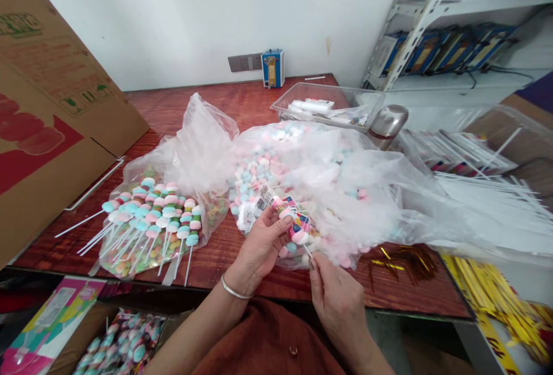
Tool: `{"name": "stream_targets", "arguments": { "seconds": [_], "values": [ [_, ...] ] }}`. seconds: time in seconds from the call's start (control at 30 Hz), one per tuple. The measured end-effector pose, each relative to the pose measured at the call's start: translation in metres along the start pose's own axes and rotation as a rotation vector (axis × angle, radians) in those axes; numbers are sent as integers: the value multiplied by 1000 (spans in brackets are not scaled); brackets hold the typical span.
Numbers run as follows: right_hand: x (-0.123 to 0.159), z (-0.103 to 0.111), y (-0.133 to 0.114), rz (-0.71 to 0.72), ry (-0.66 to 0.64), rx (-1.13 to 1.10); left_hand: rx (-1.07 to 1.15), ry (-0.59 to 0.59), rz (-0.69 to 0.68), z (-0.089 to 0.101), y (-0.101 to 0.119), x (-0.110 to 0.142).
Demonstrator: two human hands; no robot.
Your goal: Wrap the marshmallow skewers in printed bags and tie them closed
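My left hand [261,245] is closed round a small printed wrapper [276,205] with a candy skewer of pink, white and blue pieces inside it. My right hand [334,297] pinches the white stick [307,250] at the skewer's lower end. Both hands are over the near edge of the red-brown wooden table [207,104]. Just behind them lies a big clear plastic bag of loose pastel candies [302,173]. To the left, a pile of finished candy skewers [151,216] rests on another plastic bag.
A large cardboard box [47,110] leans at the left. A clear plastic tray [324,107], a metal flask [389,124] and a blue device [273,68] stand at the back. White sticks [484,190] and gold twist ties [401,260] lie right. A box of wrapped skewers [125,346] sits below left.
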State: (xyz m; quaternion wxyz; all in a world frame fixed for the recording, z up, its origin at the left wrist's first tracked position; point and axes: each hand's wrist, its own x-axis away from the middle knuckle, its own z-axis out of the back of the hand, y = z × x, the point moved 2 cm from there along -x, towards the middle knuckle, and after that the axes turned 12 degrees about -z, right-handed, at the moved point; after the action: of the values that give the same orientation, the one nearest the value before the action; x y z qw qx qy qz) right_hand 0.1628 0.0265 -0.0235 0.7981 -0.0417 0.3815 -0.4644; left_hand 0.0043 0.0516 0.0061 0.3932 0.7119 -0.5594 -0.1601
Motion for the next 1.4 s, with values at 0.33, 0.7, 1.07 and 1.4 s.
{"name": "stream_targets", "arguments": {
  "seconds": [0.33,0.7,1.07,1.4],
  "values": [
    [-6,5,-7,-202,-149,-196,0,-25,56,-1,-9,5],
    [-10,-5,-16,-422,-191,-395,-70,-138,-55,-11,-16,16],
    [-8,-6,-20,-523,-267,-486,-40,-100,-27,-15,-19,19],
    [-42,9,-9,-92,55,76,-173,-177,-81,-11,-22,19]
  ]
}}
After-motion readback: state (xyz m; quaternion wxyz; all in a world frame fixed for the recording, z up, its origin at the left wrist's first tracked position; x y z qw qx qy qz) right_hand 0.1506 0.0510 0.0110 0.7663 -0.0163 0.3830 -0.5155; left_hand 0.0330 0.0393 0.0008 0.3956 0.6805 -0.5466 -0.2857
